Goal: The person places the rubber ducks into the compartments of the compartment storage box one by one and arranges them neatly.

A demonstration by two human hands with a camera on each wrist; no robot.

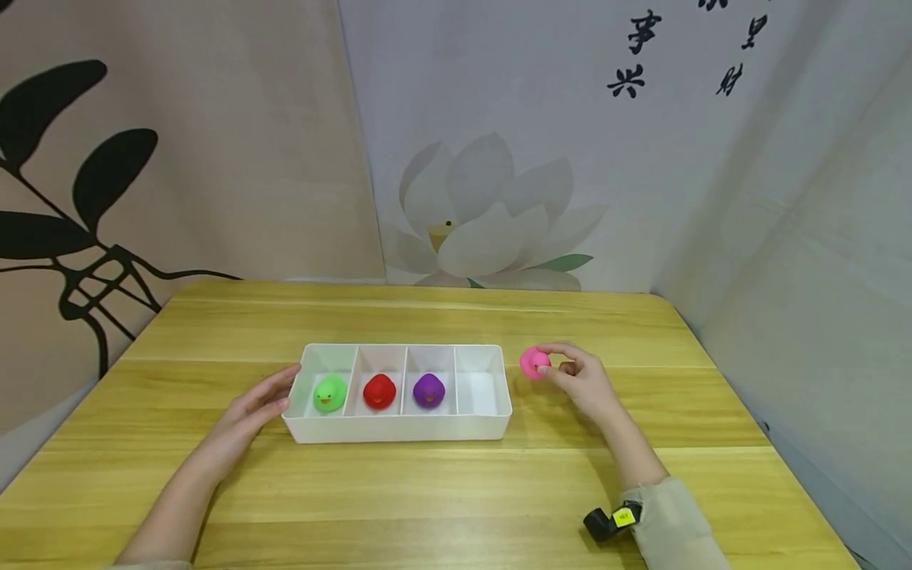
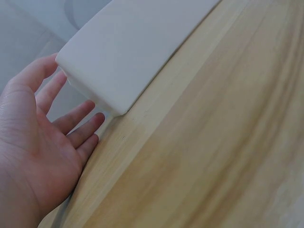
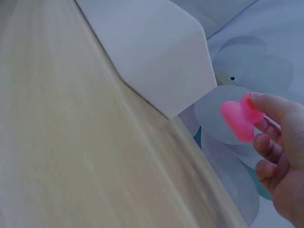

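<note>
A white four-compartment box (image 1: 399, 430) stands on the wooden table. From left to right, its compartments hold a green rubber duck (image 1: 330, 393), a red rubber duck (image 1: 380, 392) and a purple rubber duck (image 1: 429, 391); the rightmost compartment is empty. My left hand (image 1: 245, 419) rests against the box's left end, its fingers extended along the wall and thumb at the front corner. Just right of the box, my right hand (image 1: 580, 380) pinches a pink rubber duck (image 3: 239, 118) between thumb and fingers. In the right wrist view the duck hangs above the tabletop.
The wooden table (image 1: 456, 507) reaches back to a fabric backdrop (image 1: 499, 95) printed with a lotus and dark leaves. Another cloth (image 1: 819, 261) hangs along the right side. A black strap device (image 1: 611, 521) sits at my right wrist by the sleeve.
</note>
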